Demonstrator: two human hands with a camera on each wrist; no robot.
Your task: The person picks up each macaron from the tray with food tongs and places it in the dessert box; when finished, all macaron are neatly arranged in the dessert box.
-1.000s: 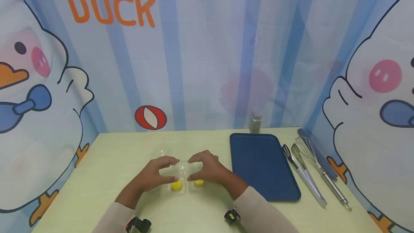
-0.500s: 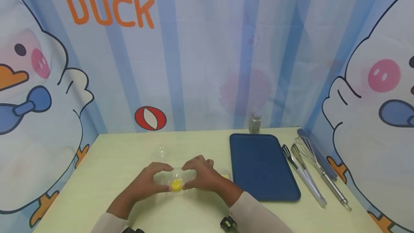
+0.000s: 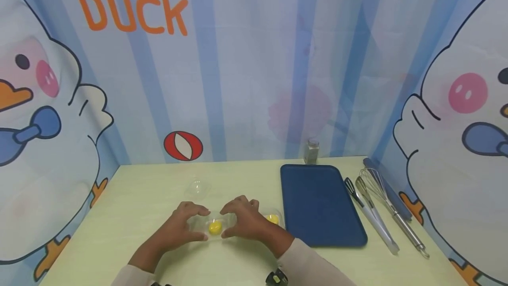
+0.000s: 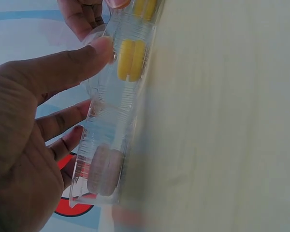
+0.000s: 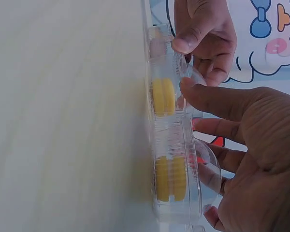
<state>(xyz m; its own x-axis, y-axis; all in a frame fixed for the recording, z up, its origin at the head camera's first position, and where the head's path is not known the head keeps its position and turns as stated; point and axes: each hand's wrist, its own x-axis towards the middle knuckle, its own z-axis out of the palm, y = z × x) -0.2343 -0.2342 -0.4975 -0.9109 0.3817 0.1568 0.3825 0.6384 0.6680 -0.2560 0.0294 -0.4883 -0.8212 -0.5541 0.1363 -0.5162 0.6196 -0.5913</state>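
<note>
A yellow macaron (image 3: pixel 215 227) sits in a clear plastic box between the two hands. My left hand (image 3: pixel 176 229) pinches the box's left side, its thumb (image 4: pixel 104 46) on the near edge. From the right, my right hand (image 3: pixel 246 222) pinches the box, thumb in front and fingers behind. Under the left hand, a pinkish-grey macaron (image 4: pixel 105 170) stands in a neighbouring clear compartment; the hand hides it in the head view. Another yellow macaron (image 5: pixel 171 179) in clear plastic is below the right hand. Whether the boxes are joined, I cannot tell.
A clear domed piece (image 3: pixel 197 187) lies behind the left hand. Right of the right hand is a yellow macaron (image 3: pixel 272 219) in clear plastic. Farther right lie a blue tray (image 3: pixel 323 206), tongs (image 3: pixel 373 215) and a whisk (image 3: pixel 397 215). A small jar (image 3: pixel 311 151) stands behind the tray.
Both hands have come down a little towards the table's near side, and both moved left. The macaron box right of the right hand has come into view. The domed piece behind is more visible.
</note>
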